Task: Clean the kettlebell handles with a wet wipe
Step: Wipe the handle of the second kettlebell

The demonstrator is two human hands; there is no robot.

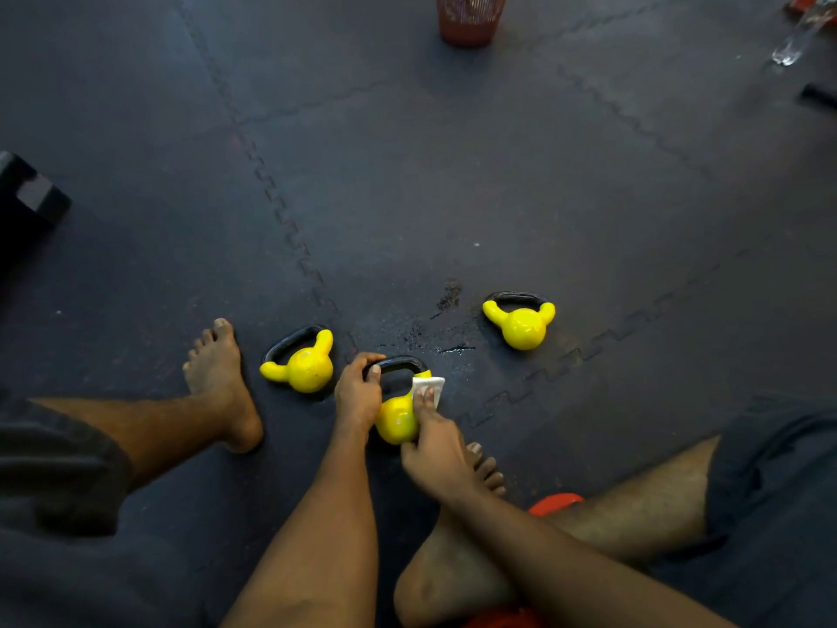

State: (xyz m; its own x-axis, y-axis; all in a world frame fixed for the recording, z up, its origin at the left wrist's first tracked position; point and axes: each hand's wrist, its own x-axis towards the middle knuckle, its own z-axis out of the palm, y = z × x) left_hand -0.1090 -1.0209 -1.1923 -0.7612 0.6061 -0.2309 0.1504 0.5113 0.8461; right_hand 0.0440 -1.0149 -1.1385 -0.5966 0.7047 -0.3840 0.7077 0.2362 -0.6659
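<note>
Your right hand (437,455) is apparently pinching a wet wipe (429,383) against the middle kettlebell (397,421), left hand (358,394) gripping its handle (398,363).

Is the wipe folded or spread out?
Folded: the wipe is a small pad in the right hand, against the middle kettlebell.

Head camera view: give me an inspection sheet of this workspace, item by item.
Surface: dark interlocking floor mat; wet patches near the kettlebells.
Job's things: left kettlebell, middle kettlebell, right kettlebell, all yellow; white wet wipe on the middle one's handle.
Clutter: orange object by the legs, unidentifiable.
Grippers: left hand grips the middle kettlebell's black handle; right hand fingers hold the wet wipe against its right end.
Cables: nothing seen.
Surroundings: red mesh bin far ahead; dark block at left.
</note>
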